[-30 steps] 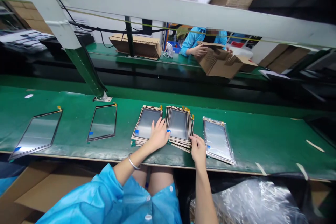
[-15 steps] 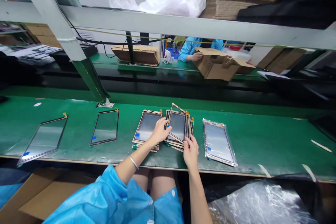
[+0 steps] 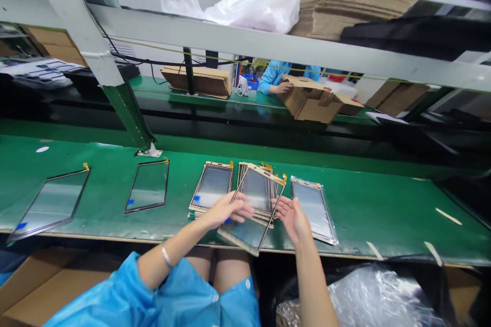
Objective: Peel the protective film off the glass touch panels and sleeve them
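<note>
A clear glass touch panel (image 3: 249,232) with a dark border and an orange flex tab stands tilted over the bench's front edge. My left hand (image 3: 230,208) is at its left side, fingers over the glass and closed on that edge. At the right edge, my right hand (image 3: 294,218) has its fingers stretched out and thumb apart, fingertips against the border. Behind the panel lies a fanned stack of framed screens (image 3: 242,168), partly hidden. Left of it is another stack of screens (image 3: 215,181). A screen in clear wrap (image 3: 314,209) lies to the right.
Two separate glass panels, the nearer (image 3: 148,186) and the farther (image 3: 53,199), lie left on the green bench (image 3: 368,199). A slanted post (image 3: 123,107) rises behind them. Across the bench, a co-worker handles a cardboard box (image 3: 312,102). Plastic wrap (image 3: 383,296) lies below, right.
The touch panel has come off the right stack toward me and now tilts over the bench edge. My right hand has moved right and opened out. My left hand has shifted slightly lower.
</note>
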{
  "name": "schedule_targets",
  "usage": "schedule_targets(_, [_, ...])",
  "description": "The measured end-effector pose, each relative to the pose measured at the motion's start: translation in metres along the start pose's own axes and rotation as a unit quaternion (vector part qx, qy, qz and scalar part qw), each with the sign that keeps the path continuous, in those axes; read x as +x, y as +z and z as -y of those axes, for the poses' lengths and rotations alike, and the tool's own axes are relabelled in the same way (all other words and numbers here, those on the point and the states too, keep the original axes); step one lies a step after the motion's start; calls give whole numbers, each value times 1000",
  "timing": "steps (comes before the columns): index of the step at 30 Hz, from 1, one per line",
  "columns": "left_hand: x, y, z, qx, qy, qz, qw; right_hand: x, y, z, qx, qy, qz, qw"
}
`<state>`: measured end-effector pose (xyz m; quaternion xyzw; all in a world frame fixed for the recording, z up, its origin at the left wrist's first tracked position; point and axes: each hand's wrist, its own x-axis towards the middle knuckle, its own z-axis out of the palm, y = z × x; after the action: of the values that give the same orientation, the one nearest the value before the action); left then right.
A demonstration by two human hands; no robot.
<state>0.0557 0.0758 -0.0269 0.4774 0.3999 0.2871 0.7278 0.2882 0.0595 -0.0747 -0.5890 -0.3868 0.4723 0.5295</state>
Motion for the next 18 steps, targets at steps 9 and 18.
schedule_targets(9, [-87,-20,26,-35,-26,20,999,-35,35,47,-44,13,204,978])
schedule_targets(18, [-122,-30,-4,101,-29,72,992,-63,44,45,-216,-170,202,940])
